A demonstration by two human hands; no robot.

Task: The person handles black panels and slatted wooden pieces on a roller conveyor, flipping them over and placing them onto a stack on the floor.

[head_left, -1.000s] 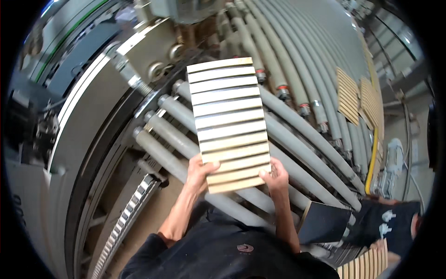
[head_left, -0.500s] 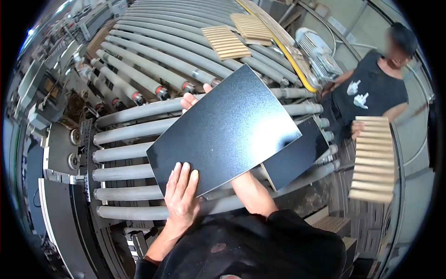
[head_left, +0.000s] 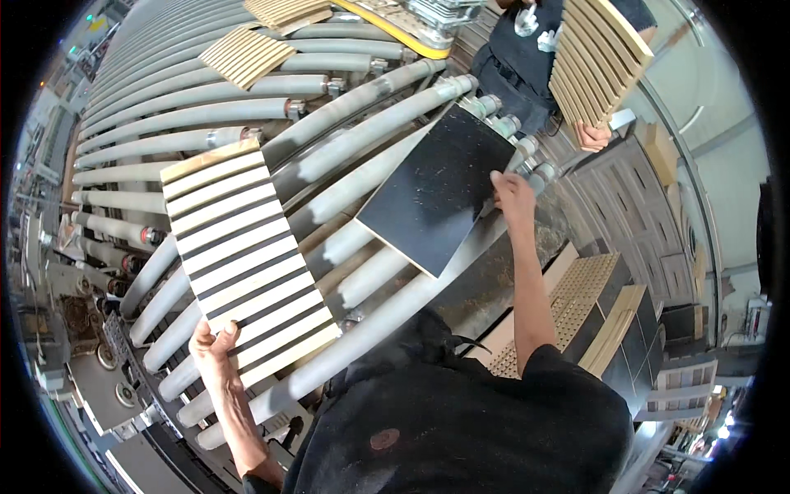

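Observation:
My left hand point(head_left: 216, 344) grips the near left edge of a slatted wooden panel point(head_left: 243, 255), its thumb on top. Pale strips alternate with dark grooves across that panel, which lies tilted over the rollers. Over to the right, a black-faced panel point(head_left: 436, 193) with a pale edge rests on the conveyor rollers, black side up. The fingers of my right hand point(head_left: 513, 198) are closed at its right edge, the fingertips partly hidden.
A roller conveyor point(head_left: 317, 169) runs under the panels and away to the far left. Slatted panels point(head_left: 247, 56) lie farther along it by a yellow rail point(head_left: 395, 31). A co-worker point(head_left: 518, 70) at far right holds another slatted panel point(head_left: 599, 62). Panels are stacked point(head_left: 568, 296) at my right.
The panel I held black side up now appears turned over, slats up, on the left in my left hand. My right hand has left it for the other black panel. The view has shifted right.

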